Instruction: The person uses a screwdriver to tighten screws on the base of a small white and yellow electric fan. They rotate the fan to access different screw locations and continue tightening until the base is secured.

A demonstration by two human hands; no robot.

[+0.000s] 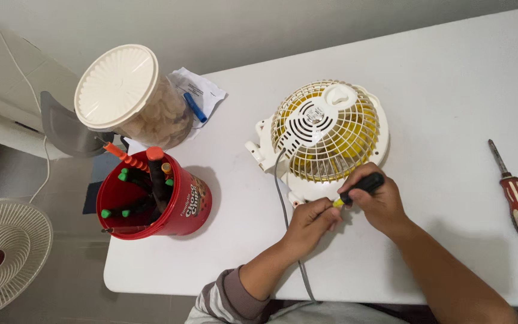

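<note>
The right hand is closed around a black screwdriver at the small fan. The left hand pinches its yellow shaft near the tip

- A white table carries everything.
- A small cream fan lies face down near the middle, its grey cord trailing to the near edge.
- A red bucket of tools stands at the left.
- Beyond it, far left: a lidded clear jar, on a paper with a blue pen.
- A red-handled screwdriver lies far right.
</note>
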